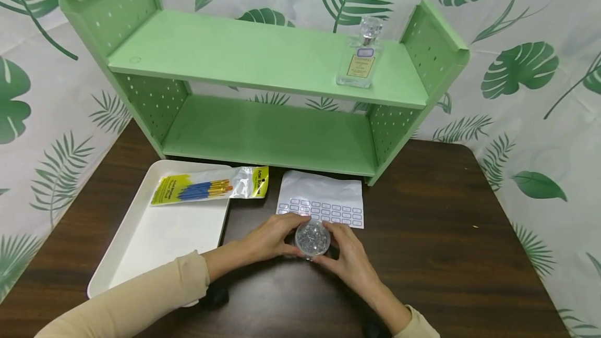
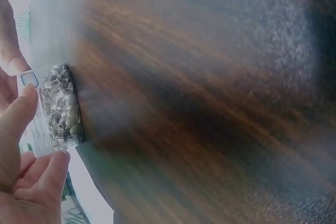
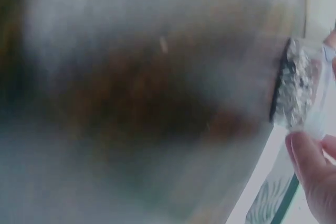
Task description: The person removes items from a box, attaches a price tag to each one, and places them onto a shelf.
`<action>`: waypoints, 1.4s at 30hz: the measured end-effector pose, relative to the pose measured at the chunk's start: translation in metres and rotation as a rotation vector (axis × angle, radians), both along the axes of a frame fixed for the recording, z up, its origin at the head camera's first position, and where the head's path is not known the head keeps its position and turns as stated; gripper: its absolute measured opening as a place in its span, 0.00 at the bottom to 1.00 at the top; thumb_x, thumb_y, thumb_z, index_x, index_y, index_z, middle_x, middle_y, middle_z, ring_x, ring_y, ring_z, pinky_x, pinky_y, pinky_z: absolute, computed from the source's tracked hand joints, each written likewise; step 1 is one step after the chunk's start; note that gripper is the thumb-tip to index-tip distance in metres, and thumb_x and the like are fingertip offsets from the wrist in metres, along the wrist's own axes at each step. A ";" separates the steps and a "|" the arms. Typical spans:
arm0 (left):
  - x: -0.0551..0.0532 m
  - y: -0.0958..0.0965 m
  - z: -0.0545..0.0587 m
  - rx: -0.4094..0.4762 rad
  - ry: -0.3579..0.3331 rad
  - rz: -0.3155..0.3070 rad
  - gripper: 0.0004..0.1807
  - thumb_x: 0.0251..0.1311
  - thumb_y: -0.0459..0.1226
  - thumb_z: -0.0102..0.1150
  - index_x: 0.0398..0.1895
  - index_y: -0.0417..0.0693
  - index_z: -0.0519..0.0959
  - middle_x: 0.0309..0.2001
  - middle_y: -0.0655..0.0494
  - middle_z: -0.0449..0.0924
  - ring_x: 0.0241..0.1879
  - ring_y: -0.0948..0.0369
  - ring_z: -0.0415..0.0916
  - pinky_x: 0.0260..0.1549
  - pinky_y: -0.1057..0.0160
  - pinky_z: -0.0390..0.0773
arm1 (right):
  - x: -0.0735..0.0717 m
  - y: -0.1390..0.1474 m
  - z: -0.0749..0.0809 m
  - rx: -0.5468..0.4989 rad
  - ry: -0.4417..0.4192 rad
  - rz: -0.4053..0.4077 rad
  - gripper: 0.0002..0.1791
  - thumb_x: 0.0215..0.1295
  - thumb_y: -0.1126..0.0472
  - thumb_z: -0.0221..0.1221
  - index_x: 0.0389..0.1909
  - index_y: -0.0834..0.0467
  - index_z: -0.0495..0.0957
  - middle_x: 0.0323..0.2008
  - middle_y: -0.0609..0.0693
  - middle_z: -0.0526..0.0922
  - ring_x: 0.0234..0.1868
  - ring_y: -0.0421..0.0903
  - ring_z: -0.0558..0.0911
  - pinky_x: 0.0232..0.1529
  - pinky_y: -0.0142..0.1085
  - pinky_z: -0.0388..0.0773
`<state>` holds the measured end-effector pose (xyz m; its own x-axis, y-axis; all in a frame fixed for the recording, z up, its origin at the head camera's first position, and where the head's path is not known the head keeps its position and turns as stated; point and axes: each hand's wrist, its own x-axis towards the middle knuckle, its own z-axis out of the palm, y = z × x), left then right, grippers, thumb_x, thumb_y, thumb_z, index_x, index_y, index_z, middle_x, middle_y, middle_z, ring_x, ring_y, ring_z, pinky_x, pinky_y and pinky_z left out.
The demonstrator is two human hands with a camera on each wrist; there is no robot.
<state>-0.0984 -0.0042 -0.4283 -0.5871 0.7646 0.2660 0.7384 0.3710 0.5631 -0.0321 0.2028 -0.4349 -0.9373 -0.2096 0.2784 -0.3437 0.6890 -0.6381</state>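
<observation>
My left hand [image 1: 277,234] and right hand [image 1: 349,257] grip a clear round container [image 1: 312,238] from opposite sides, fingers and thumbs curled around its edge. Small shiny silver pieces fill its lower part; their exact kind is hard to tell. The left wrist view shows the container on the table, with a small blue-bordered sticker [image 2: 30,78] on its side near a thumb. Just behind the hands lies a white sheet of matching blue-bordered stickers [image 1: 324,189], partly covered by the left fingers. In the right wrist view, the container [image 3: 298,85] appears at the right edge.
A green two-tier shelf [image 1: 263,129] stands at the back. On its top tier is a glass perfume bottle [image 1: 359,67] bearing a similar sticker. To the left lies a white tray [image 1: 159,244], with a packet of paintbrushes [image 1: 211,186] across its far end. Dark wooden table [image 1: 441,244] extends right.
</observation>
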 end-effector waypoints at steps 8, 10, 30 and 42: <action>0.000 0.002 0.003 -0.034 -0.017 0.006 0.41 0.40 0.42 0.74 0.59 0.32 0.70 0.52 0.41 0.77 0.52 0.51 0.76 0.54 0.57 0.75 | -0.028 0.034 0.037 -0.358 0.099 -0.141 0.27 0.44 0.78 0.67 0.50 0.72 0.73 0.40 0.59 0.80 0.41 0.47 0.82 0.43 0.30 0.80; 0.000 0.002 0.003 -0.041 -0.020 0.009 0.42 0.40 0.42 0.74 0.59 0.32 0.69 0.51 0.42 0.77 0.50 0.51 0.76 0.53 0.57 0.75 | -0.041 0.045 0.054 -0.506 0.147 -0.224 0.24 0.47 0.80 0.64 0.49 0.74 0.73 0.39 0.54 0.81 0.41 0.43 0.82 0.43 0.27 0.79; -0.005 0.002 0.001 -0.042 -0.054 -0.050 0.39 0.42 0.43 0.73 0.57 0.35 0.71 0.50 0.46 0.74 0.50 0.55 0.74 0.53 0.61 0.75 | -0.119 0.074 0.104 -0.728 0.450 -0.575 0.14 0.56 0.70 0.63 0.43 0.71 0.77 0.33 0.41 0.75 0.37 0.37 0.74 0.36 0.26 0.71; -0.006 0.003 0.002 -0.059 -0.114 -0.069 0.39 0.43 0.43 0.73 0.57 0.35 0.68 0.52 0.45 0.77 0.52 0.53 0.75 0.56 0.59 0.73 | -0.124 0.076 0.097 -0.707 0.484 -0.614 0.11 0.55 0.69 0.64 0.39 0.70 0.80 0.29 0.38 0.77 0.35 0.37 0.75 0.38 0.28 0.71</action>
